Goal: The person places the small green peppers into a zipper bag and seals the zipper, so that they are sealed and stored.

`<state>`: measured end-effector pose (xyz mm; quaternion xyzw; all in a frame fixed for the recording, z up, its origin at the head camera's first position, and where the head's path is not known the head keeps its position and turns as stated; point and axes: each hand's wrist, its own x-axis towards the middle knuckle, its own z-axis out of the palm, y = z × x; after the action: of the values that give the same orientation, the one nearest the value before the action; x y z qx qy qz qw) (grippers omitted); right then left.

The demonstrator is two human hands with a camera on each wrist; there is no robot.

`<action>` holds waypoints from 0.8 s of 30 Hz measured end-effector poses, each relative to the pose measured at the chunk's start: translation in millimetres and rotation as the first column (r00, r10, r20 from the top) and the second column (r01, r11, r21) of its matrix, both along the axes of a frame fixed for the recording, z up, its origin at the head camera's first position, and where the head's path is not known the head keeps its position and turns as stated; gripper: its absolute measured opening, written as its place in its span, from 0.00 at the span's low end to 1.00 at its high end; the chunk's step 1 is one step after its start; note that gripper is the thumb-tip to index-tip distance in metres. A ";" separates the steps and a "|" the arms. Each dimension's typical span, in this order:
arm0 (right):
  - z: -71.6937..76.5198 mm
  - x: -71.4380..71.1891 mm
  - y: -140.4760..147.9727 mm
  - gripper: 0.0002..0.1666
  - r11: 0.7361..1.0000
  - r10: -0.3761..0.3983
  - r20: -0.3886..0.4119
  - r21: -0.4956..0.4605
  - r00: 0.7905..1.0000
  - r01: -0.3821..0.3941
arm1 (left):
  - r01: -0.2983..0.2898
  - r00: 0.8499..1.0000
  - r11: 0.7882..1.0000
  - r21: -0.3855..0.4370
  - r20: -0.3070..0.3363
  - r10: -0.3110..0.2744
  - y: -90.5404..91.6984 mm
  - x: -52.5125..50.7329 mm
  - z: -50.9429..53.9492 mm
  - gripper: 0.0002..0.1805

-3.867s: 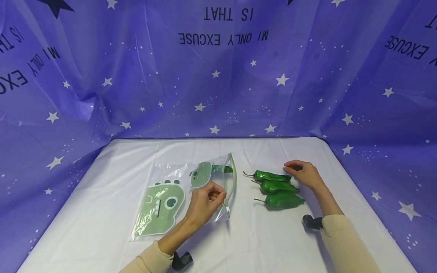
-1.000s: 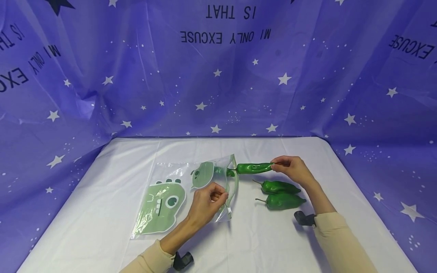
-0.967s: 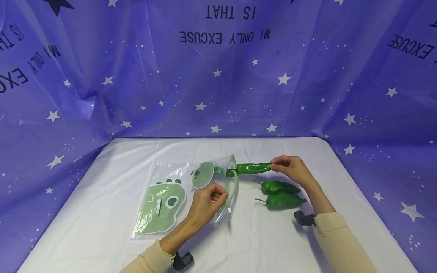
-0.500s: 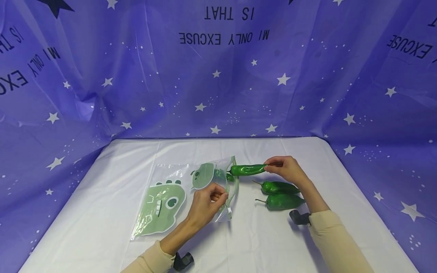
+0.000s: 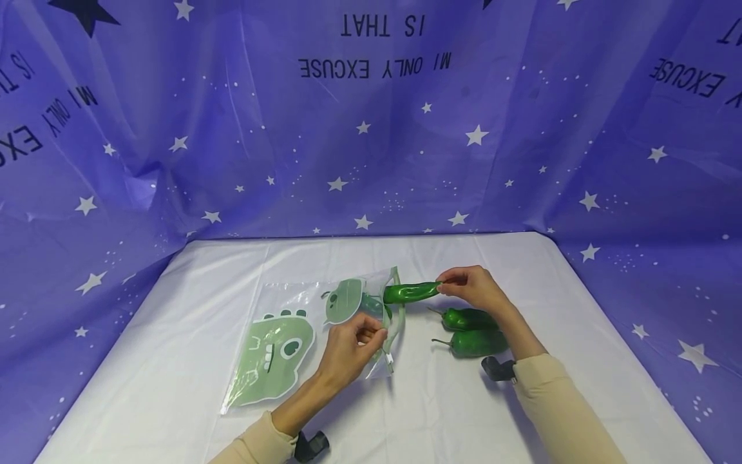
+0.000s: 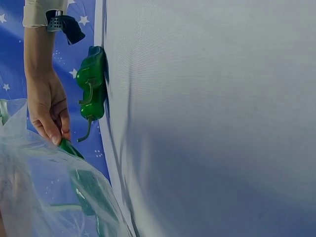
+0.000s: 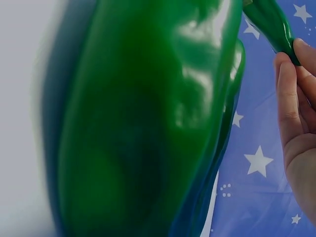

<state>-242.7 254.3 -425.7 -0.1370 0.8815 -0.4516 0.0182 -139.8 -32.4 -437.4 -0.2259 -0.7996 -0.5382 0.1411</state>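
Note:
My right hand pinches the tip of a green pepper, whose stem end is inside the mouth of a clear zip bag printed with green cartoon animals. With curled fingers, my left hand pinches the near edge of the bag's mouth beside the white slider. Another green pepper shows through the plastic inside the bag. In the left wrist view, the right hand holds the pepper tip at the bag's opening. The right wrist view also has that pinched tip, at its upper right.
Two more green peppers, an upper one and a lower one, lie side by side below my right forearm. A white cloth covers the table. Purple star-printed curtain stands at the back and sides.
My right hand took the farthest pepper from the row of three, lifted it, and moved it left until its stem end passed into the bag's mouth. The left hand stays on the bag.

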 end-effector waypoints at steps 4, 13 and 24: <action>-0.5 -0.6 -4.9 0.12 1.000 -0.005 0.008 -0.011 1.000 0.005 | 0.000 1.000 1.000 -0.001 -0.008 0.000 0.8 -0.6 -0.2 0.06; 0.3 0.5 -15.5 0.12 0.999 0.035 -0.011 -0.011 0.999 -0.035 | 0.010 0.999 1.000 0.002 -0.044 -0.010 0.7 -0.2 -1.5 0.05; -5.1 -7.1 -25.7 0.11 0.998 0.059 -0.047 -0.027 0.997 -0.060 | 0.025 0.998 1.000 0.006 -0.051 -0.024 0.1 -0.4 -0.8 0.06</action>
<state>-249.8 228.6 -430.9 -0.1740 0.8707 -0.4599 0.0092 -140.3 -32.2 -438.2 -0.2489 -0.7912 -0.5365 0.1554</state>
